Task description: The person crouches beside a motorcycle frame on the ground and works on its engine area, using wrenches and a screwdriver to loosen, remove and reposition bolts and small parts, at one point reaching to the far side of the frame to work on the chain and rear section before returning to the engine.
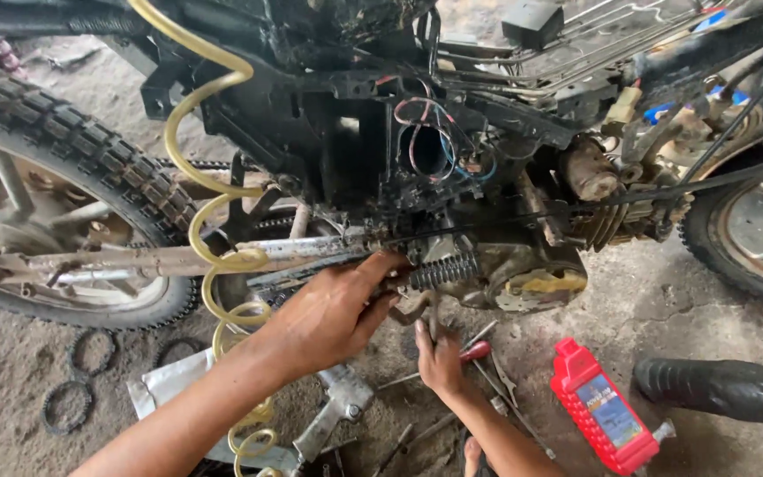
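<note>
Two knobby black rubber motorcycle wheels [72, 150] show, one at each side. On the concrete floor [717, 442] lie one red plastic oil bottle [602, 408], one black plastic bottle [717, 387] and three black rubber rings [67, 406].

A dark coil spring [446, 269] lies nearly level, low on the motorcycle's frame, its tight coils grimy and black, stretched just left of the engine case. Below its left end hangs a small, dirty metal lever [417, 306], tilted downward, smeared with grease and touching the spring's hooked end.
</note>
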